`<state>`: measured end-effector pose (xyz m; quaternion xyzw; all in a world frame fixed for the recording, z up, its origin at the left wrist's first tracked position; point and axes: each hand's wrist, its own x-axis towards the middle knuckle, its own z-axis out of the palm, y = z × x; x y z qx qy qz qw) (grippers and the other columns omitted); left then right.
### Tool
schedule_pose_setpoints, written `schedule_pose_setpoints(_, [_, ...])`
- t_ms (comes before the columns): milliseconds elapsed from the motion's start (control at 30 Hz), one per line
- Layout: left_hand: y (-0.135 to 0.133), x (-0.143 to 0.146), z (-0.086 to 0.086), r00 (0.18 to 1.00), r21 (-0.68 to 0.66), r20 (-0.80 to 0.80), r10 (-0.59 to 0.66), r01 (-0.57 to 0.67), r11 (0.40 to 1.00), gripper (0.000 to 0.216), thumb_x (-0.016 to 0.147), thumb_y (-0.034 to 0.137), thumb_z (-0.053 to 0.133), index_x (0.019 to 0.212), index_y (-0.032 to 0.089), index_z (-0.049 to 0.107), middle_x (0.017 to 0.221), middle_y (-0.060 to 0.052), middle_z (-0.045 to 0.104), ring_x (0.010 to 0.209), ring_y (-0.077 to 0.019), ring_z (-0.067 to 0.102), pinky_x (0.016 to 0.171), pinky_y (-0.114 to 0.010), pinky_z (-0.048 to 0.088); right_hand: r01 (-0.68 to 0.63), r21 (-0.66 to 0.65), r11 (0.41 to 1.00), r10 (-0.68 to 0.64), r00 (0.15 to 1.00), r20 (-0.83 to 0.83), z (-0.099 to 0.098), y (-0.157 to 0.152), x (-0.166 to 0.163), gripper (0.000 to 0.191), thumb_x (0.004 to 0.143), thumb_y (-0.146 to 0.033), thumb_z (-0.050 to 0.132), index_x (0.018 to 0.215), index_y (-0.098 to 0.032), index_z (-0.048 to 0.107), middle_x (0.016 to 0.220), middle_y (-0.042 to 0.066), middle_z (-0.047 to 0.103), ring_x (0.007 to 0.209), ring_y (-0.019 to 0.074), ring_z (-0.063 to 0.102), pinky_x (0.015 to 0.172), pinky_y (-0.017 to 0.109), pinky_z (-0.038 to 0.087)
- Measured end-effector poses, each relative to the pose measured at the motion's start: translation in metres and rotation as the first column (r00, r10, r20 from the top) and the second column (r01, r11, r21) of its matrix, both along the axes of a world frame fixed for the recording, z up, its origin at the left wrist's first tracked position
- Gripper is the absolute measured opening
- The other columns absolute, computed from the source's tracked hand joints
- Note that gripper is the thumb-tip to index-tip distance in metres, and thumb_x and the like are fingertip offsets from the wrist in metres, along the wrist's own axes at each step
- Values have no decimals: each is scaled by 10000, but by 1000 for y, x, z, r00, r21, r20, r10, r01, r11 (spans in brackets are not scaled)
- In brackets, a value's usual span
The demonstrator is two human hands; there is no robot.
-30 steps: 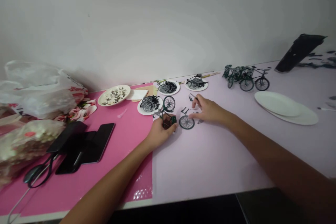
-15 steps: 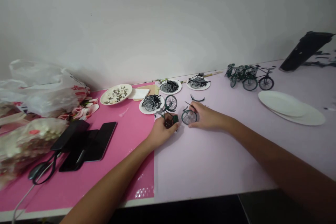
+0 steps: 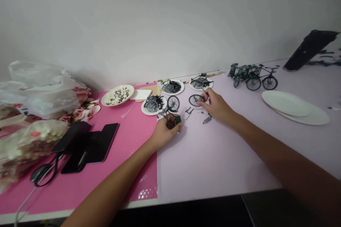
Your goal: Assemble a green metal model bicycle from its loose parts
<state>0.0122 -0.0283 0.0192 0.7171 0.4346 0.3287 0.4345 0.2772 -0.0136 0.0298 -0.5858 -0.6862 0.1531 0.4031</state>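
Note:
My left hand [image 3: 168,130] is closed around a partly built miniature bicycle [image 3: 169,112], dark green with a spoked front wheel [image 3: 173,103] pointing away from me. My fingers cover much of its frame. My right hand [image 3: 214,103] pinches the edge of a loose spoked wheel [image 3: 196,100] just above or on the lilac surface, below the back right parts plate. Between the hands lie a small dark forked piece [image 3: 189,111] and a grey piece [image 3: 207,120], with tiny bits around them.
White plates of dark bicycle parts [image 3: 162,110], [image 3: 182,88], [image 3: 212,84] and a bowl of small pieces [image 3: 104,102] stand behind. Finished miniature bicycles [image 3: 253,78] and white oval plates [image 3: 317,117] are right. Phones [image 3: 102,145] and plastic bags [image 3: 50,92] lie left.
My right hand has moved away from me and slightly right with the wheel, uncovering small parts on the table. It now covers where dark curved strips lay. My left hand has hardly moved.

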Motion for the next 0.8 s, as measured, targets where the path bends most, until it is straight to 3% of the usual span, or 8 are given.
schedule_pose_setpoints(200, [2, 0, -4, 1000, 8, 10, 0, -1, 1000, 323, 823, 363, 712, 1059, 146, 673, 856, -26, 671, 720, -143, 599, 680, -268, 492, 79, 277, 958, -65, 996, -59, -12, 10, 7, 320, 922, -364, 613, 845, -273, 317, 985, 69, 646, 919, 260, 635, 791, 398, 475])
schedule_pose_setpoints(400, [3, -1, -6, 1000, -2, 19, -4, 4, 1000, 342, 818, 367, 709, 1079, 149, 672, 855, -25, 678, 715, -145, 609, 678, -269, 492, 194, 273, 942, -180, 981, -73, -12, 19, 24, 308, 905, -355, 613, 871, -280, 316, 1012, 77, 682, 869, 250, 635, 787, 402, 486])
schedule_pose_setpoints(533, [2, 0, -3, 1000, -22, 16, -11, 11, 1000, 335, 819, 364, 703, 1074, 149, 666, 819, -19, 675, 704, -151, 614, 676, -274, 496, 312, 335, 889, -300, 950, -91, -15, 28, 38, 198, 911, -327, 533, 917, -280, 341, 1007, 101, 645, 962, 291, 624, 872, 454, 479])
schedule_pose_setpoints(600, [2, 0, -2, 1000, -13, 10, -11, 11, 1000, 325, 819, 365, 704, 1060, 150, 668, 813, -20, 676, 701, -152, 609, 672, -275, 493, 374, 318, 871, -371, 926, -74, -19, 33, 44, 141, 897, -296, 501, 965, -269, 380, 986, 107, 615, 970, 307, 609, 895, 474, 464])
schedule_pose_setpoints(700, [1, 0, -1, 1000, -6, 5, -6, 6, 1000, 316, 817, 363, 705, 1049, 151, 671, 817, -22, 678, 700, -151, 603, 667, -274, 489, 456, 175, 872, -470, 882, 45, -27, 37, 51, 138, 854, -266, 508, 956, -257, 416, 895, 89, 574, 910, 320, 573, 866, 482, 448])
schedule_pose_setpoints(800, [1, 1, 0, 1000, -14, 6, -2, 2, 1000, 314, 817, 357, 701, 1052, 151, 668, 821, -22, 677, 699, -149, 601, 667, -273, 490, 471, 53, 881, -471, 858, 205, -37, 39, 54, 157, 812, -273, 563, 875, -253, 421, 830, 78, 539, 907, 332, 534, 849, 486, 433])
